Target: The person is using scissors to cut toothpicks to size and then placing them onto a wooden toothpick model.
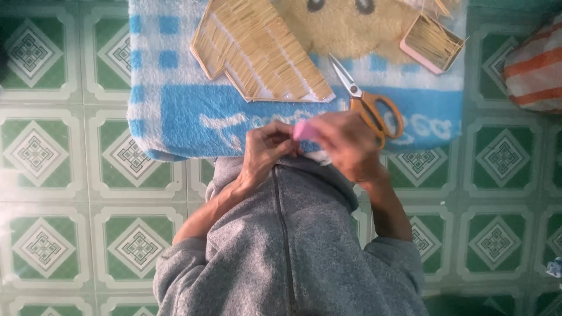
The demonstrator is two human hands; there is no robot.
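Fingers (280,136) of the left hand (266,149) are curled in & pressed together, tips pinching at the edge of a small pink object (304,130) held between both hands. Right hand (345,143) wraps the pink object from the right side w/ fingers closed around it; most of it is hidden, so its exact shape can't be told. Both hands sit close together, just above the near edge of a blue & white blanket (193,117) spread on the floor, and just past the collar of the person's grey zip fleece (287,246).

On the blanket, far from the hands: a house-shaped flat panel (257,50) made of thin straw-coloured sticks laid side by side, far left-centre. Orange-handled scissors (366,99) lie just far-right of the right hand, blades pointing far-left toward the panel, handles near the hand. Far right, a pink tray (432,42) holding more loose sticks, tilted.

Floor (64,152) is green & white patterned tile. At the right edge, an orange & white striped bag (535,67) rests on the floor, well apart from the hands.
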